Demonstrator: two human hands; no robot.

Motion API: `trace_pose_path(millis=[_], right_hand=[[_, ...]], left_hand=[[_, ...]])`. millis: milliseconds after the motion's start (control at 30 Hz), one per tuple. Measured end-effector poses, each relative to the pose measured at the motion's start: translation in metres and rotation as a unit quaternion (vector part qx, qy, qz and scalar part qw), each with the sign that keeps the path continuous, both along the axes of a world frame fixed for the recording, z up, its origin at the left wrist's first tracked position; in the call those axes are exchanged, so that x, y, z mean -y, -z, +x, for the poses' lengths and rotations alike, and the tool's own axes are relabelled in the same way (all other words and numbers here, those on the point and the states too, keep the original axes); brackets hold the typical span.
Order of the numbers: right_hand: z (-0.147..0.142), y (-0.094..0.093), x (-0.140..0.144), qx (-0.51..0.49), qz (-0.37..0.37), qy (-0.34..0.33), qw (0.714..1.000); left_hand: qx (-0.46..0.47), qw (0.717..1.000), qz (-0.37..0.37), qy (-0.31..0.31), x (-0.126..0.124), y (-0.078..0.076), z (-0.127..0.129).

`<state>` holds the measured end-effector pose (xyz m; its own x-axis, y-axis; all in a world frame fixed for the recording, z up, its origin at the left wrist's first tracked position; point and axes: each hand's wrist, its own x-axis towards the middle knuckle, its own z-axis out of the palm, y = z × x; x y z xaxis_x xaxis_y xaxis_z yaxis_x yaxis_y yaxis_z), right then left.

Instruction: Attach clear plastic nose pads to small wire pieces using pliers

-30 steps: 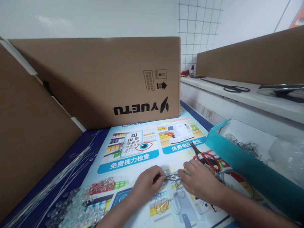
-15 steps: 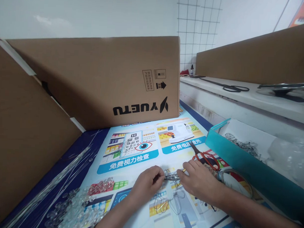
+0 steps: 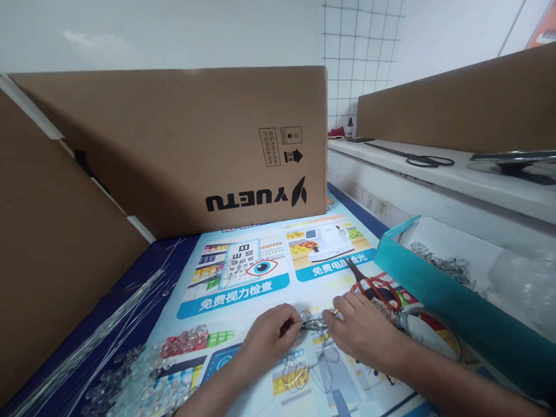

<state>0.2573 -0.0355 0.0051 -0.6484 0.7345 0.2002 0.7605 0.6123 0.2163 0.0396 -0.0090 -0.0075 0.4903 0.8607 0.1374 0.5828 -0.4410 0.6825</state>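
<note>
Left of my hands lie clear beads [image 3: 135, 383]; my left hand [image 3: 270, 337] and right hand [image 3: 365, 330] meet, pinching a thin wire piece [image 3: 314, 323] between them, best held taut, red scissors [image 3: 376, 291] just beyond.

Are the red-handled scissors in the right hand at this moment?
No, the red-handled scissors lie on the mat just beyond the right hand, which pinches thin wire together with the left hand.

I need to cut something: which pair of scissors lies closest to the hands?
The red-handled scissors on the poster, just beyond the right hand; the black scissors lie on the far white ledge.
</note>
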Motion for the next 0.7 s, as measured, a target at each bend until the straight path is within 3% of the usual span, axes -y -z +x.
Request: trace_pose_path(millis=[233, 700], right_hand=[[0.0032, -0.0007, -0.0012, -0.026, -0.033, 0.010, 0.999], [0.0082, -0.0031, -0.0039, -0.022, -0.029, -0.016, 0.999]], left_hand=[[-0.008, 1.000, 0.002, 0.000, -0.0004, -0.0005, 0.0004], [-0.002, 1.000, 0.001, 0.000, 0.0001, 0.0010, -0.0007]])
